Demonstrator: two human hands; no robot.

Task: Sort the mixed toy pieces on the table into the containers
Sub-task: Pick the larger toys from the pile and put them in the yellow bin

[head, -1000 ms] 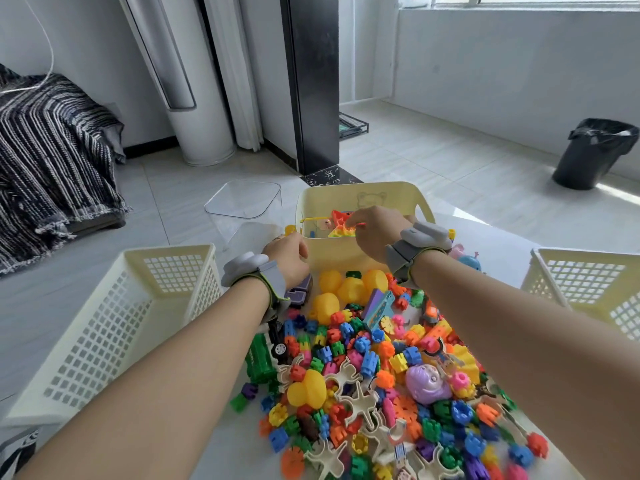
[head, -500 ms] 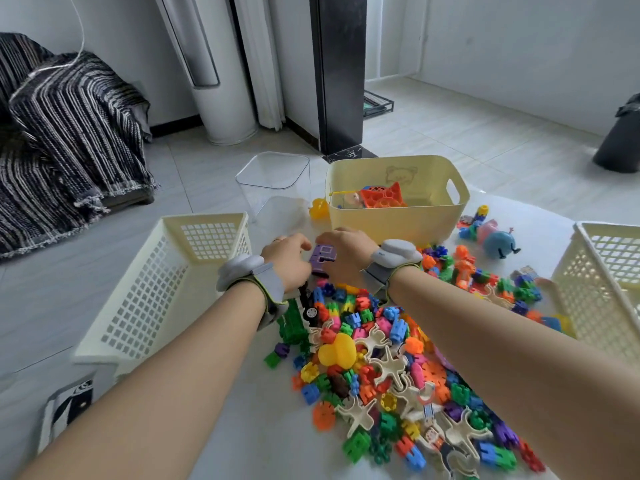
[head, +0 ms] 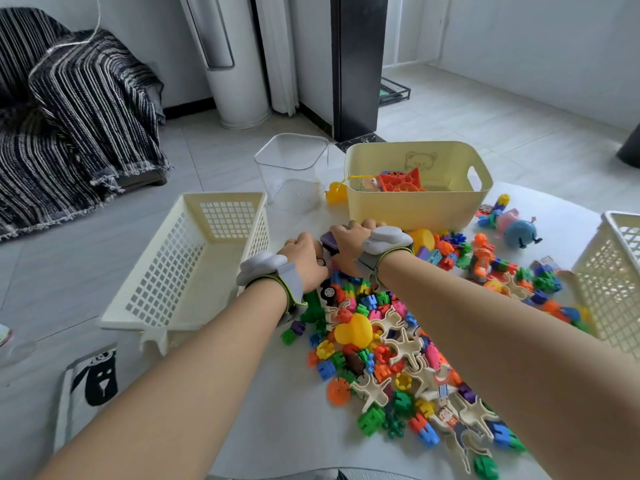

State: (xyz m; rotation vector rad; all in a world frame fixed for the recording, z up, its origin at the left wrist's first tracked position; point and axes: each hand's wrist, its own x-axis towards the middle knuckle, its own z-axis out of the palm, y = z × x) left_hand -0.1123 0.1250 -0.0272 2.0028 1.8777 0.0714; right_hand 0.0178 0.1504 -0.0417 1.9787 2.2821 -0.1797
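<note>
Head view: we see the right hand [head: 349,242] with fingers curled over a purple toy car [head: 329,240], pinching it from above; the left hand [head: 304,256] lies against the car's wheel end at its nine o'clock, fingers bent under, and we cannot tell whether it clasps the car or only touches it; the car sits at the far rim of the toy pile [head: 388,344], just in front of the yellow tub [head: 415,213] at twelve o'clock; the tub holds an orange piece and a few others; a white lattice basket [head: 194,268] stands at nine o'clock of the hands, a second lattice basket [head: 609,285] at three o'clock, a clear container [head: 294,161] at eleven o'clock; the pile spreads over the table [head: 270,417] towards five o'clock, with a yellow duck [head: 353,329] near its middle
</note>
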